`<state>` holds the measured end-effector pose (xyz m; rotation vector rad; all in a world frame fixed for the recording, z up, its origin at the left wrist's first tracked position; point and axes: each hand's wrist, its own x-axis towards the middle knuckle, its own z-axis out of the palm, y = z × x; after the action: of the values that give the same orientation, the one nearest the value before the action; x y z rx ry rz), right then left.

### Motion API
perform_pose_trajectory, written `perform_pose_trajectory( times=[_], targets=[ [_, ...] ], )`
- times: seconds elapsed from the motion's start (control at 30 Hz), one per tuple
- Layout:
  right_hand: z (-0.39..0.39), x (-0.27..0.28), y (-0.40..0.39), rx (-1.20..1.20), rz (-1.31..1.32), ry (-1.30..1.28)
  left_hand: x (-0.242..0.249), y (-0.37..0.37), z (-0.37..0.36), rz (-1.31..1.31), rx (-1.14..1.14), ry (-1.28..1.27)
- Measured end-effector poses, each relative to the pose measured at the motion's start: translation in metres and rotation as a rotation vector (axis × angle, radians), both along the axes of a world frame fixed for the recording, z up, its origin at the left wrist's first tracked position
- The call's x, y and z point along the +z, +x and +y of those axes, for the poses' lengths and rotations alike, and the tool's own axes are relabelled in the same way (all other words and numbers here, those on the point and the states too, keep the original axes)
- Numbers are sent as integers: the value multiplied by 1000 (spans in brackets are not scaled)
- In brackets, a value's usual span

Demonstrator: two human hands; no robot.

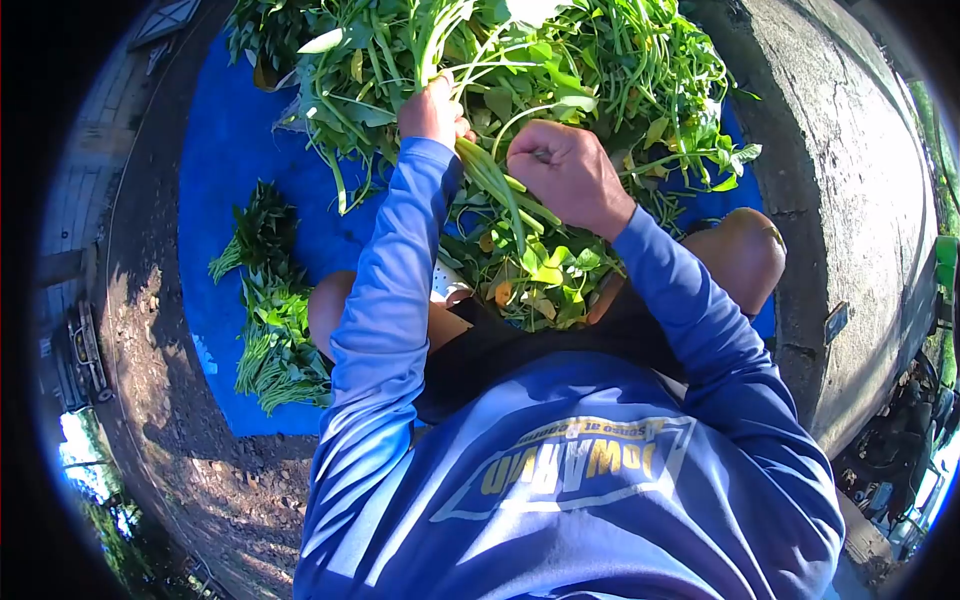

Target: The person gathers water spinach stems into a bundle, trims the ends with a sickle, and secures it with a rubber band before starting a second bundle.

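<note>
My left hand (432, 112) is closed around a bunch of long-stemmed leafy greens (490, 185). The cut-looking stem ends point down toward my lap, and the leafy part spreads away above the hand. Just right of the stems, my right hand (572, 178) is curled into a fist with the thumb against the fingers; whatever it may grip is hidden. Beyond both hands lies a large heap of loose greens (650, 90). More leaves, some yellowed (548, 275), lie below the hands between my legs.
A blue tarp (235, 130) is spread under the greens. At its left lie a light-stemmed bundle (280, 345) and a darker bundle (265, 225). A concrete surface (850, 130) borders the right side, bare dirt (150, 400) the left. My bent knees flank the work.
</note>
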<state>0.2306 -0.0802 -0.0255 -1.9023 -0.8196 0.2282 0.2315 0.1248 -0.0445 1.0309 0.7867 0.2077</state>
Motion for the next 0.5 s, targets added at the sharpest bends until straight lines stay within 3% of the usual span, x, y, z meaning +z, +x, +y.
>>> perform_pose_trajectory(
  times=[0.07, 0.1, 0.2, 0.23, 0.33, 0.37, 0.5],
  targets=[
    [-14, 2, 1, -67, 333, 72, -7, 0, 15, -62, -14, -53],
    [-11, 3, 1, -145, 334, 192, -8, -1, 17, -72, -31, -18],
    [-27, 25, -26, -175, -98, 15, -9, 3, 17, -45, -17, 26],
    [-30, 27, -39, -65, -170, -19, -11, 2, 14, -15, -5, 25],
    [-38, 18, -77, -62, -250, -418, -21, 4, 14, -38, -20, 185],
    [-37, 19, -83, -112, -207, -460, -20, 7, 14, 7, 49, 121],
    [-31, -8, -83, -139, -311, -283, -53, 13, 27, -12, -23, 345]
  ],
)
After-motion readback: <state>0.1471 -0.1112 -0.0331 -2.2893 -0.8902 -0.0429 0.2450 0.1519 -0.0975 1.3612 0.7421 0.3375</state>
